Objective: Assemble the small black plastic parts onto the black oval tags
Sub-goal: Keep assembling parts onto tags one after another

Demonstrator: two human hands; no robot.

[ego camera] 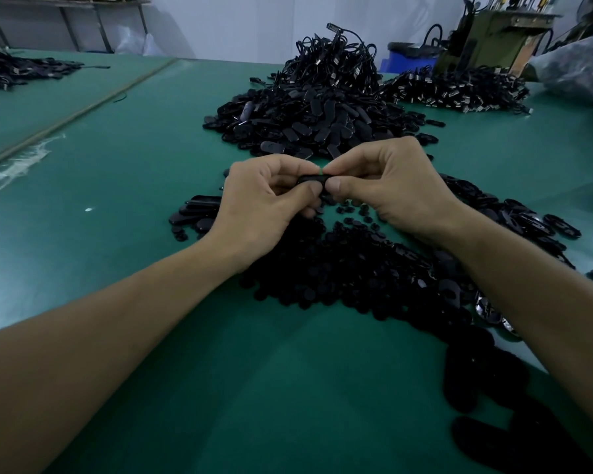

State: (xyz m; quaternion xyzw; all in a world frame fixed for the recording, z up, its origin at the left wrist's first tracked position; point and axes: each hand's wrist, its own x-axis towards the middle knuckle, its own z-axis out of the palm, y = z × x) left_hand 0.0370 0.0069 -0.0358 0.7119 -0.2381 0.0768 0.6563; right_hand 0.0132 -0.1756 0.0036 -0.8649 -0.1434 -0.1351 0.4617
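— Where was the tag?
— One black oval tag (311, 179) was up off the green table (117, 186), held between both hands over the middle of it. The left hand (257, 203) pinched its left end, thumb on the near side and fingers curled over the far side. The right hand (387, 186) clamped the right end the same way, thumb tip pressed against the near edge
— Was a small part on it?
— I could not tell; the fingers covered most of it
— And the stock?
— The small black plastic parts (339, 268) lay in a dense heap under and near the wrists, a few loose ones just below the hands. A big pile of oval tags (308, 124) sat just beyond the hands, with a tangle of corded pieces (336, 53) on its far top. A small group of tags (199, 210) lay left of the left hand, and a strip of tags (521, 217) ran right of the right forearm
— Further off?
— A second corded heap (459, 87) at far right, a third heap (18, 70) at far left, and a blue bin (408, 59) beside an olive machine (493, 35) past the far edge
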